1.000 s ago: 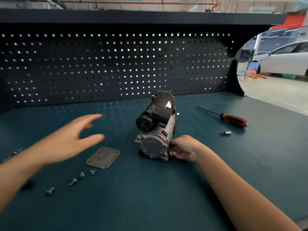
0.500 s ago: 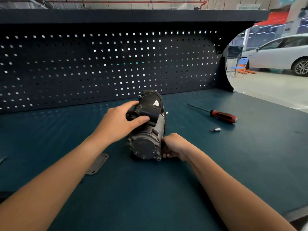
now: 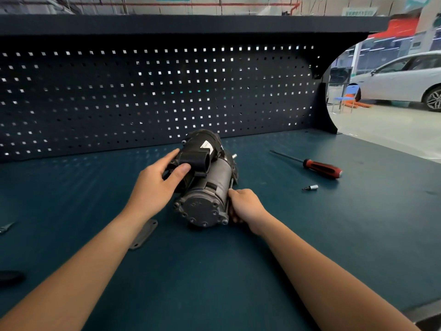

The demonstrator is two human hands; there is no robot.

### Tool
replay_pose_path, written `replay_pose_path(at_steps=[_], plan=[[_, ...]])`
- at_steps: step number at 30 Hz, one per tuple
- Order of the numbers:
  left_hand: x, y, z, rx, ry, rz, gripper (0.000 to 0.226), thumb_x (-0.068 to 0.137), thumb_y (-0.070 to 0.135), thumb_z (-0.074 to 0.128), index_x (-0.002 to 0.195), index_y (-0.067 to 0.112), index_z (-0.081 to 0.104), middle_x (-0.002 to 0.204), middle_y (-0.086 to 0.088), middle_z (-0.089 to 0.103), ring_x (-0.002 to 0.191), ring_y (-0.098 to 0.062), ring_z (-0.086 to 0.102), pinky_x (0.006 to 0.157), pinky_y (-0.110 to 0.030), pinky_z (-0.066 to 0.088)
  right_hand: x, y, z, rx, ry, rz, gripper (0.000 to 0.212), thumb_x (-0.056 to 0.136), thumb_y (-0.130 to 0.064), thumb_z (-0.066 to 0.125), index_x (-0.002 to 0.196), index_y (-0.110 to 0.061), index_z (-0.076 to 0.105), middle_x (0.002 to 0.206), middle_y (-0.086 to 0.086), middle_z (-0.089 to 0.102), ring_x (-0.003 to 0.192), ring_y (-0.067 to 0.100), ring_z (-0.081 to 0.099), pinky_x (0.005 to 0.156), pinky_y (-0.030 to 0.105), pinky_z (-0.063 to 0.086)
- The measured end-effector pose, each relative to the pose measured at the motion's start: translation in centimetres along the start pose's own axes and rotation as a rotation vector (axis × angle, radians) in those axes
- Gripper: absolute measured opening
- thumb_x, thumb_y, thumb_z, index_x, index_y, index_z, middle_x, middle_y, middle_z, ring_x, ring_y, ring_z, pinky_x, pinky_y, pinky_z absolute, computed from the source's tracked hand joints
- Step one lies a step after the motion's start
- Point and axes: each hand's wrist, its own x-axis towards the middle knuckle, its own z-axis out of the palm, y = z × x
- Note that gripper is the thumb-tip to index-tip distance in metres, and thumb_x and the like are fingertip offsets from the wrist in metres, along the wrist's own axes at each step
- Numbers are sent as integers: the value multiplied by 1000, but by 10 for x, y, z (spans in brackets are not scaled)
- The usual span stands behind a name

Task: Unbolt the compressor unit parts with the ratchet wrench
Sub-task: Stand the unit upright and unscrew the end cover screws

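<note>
at the far left edge of the teal surface (image 3: 238, 278) a metal tool tip (image 3: 6, 227) poked into view. below it lay a dark rounded object (image 3: 10, 276). both were cut off by the frame. a flat grey cover plate (image 3: 145, 232) lay on the surface, partly hidden under the left forearm. the left grip (image 3: 155, 185) grasped the black upper part of the compressor unit (image 3: 210, 187), with fingers curled over its far side and the thumb laid across the top. the unit lay on its side in the middle of the surface, its round bolted end cap facing the camera. the right grip (image 3: 243, 206) was clenched on the unit's right flank just behind the end cap, its fingertips hidden. to the right, well apart from the unit, lay 1 small socket bit (image 3: 311, 187), with a red-handled screwdriver (image 3: 321, 168) just behind it. a dark pegboard (image 3: 143, 96) stood at the back, and a white car (image 3: 401, 80) showed past its right end.
</note>
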Motion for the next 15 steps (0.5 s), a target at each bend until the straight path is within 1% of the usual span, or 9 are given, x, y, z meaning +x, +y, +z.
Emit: replay_pose_path(at_steps=[4, 6, 7, 8, 10, 11, 12, 13, 15], plan=[[-1, 0, 1, -18, -6, -22, 48, 90, 37, 51, 135, 23, 46, 121, 3, 59, 111, -13, 52, 83, -20, 36, -3, 1, 3, -8, 66, -38, 38, 94, -21, 37, 58, -11, 40, 49, 5, 44, 28, 10, 38, 32, 14, 28], [-3, -4, -2, -54, 17, -42, 45, 91, 35, 51, 133, 21, 49, 113, 6, 60, 107, -12, 54, 75, -14, 37, -3, 0, 6, 22, 109, -64, 39, 93, -21, 39, 55, -13, 35, 51, 3, 40, 40, 13, 36, 40, 21, 28], [-4, -6, -5, -71, 23, -55, 45, 90, 35, 52, 133, 21, 49, 112, 9, 58, 105, -10, 54, 74, -12, 36, -2, -2, 8, 48, 132, -73, 40, 92, -22, 41, 54, -15, 32, 53, 2, 37, 46, 14, 32, 44, 24, 25], [-5, -6, -8, -73, 19, -65, 48, 88, 36, 55, 133, 21, 48, 112, 10, 56, 104, -8, 52, 75, -13, 35, -2, -4, 9, 75, 150, -80, 40, 92, -21, 42, 54, -16, 29, 55, 1, 34, 50, 14, 29, 48, 27, 23], [-7, -5, -10, -19, -14, -58, 58, 80, 40, 62, 133, 22, 47, 110, 13, 54, 101, -6, 51, 79, -19, 35, -1, -6, 11, 107, 166, -93, 42, 91, -20, 44, 53, -17, 27, 55, 1, 31, 52, 13, 25, 49, 28, 20], [-9, -4, -9, 11, -17, -51, 57, 76, 43, 66, 128, 25, 49, 105, 16, 56, 96, -4, 53, 78, -20, 36, -1, -7, 11, 115, 168, -102, 42, 90, -20, 44, 52, -18, 26, 54, 0, 30, 52, 13, 25, 49, 28, 20], [-11, -4, -9, 30, -3, -48, 50, 73, 46, 67, 119, 30, 53, 97, 20, 58, 88, 0, 55, 73, -18, 38, -2, -8, 10, 121, 168, -113, 43, 90, -20, 45, 51, -18, 26, 52, -1, 29, 50, 13, 24, 49, 28, 19], [-13, -6, -9, 40, 22, -50, 39, 71, 48, 67, 106, 35, 54, 89, 24, 58, 81, 6, 54, 67, -16, 38, -2, -9, 10, 127, 171, -126, 45, 89, -19, 46, 50, -19, 24, 49, -3, 27, 49, 12, 22, 48, 27, 19], [-16, -13, -11, 42, 52, -63, 22, 70, 50, 65, 87, 42, 54, 80, 24, 59, 75, 9, 54, 60, -14, 37, -3, -12, 7, 132, 177, -155, 46, 88, -18, 48, 49, -19, 23, 48, -4, 25, 47, 11, 21, 46, 27, 18]])
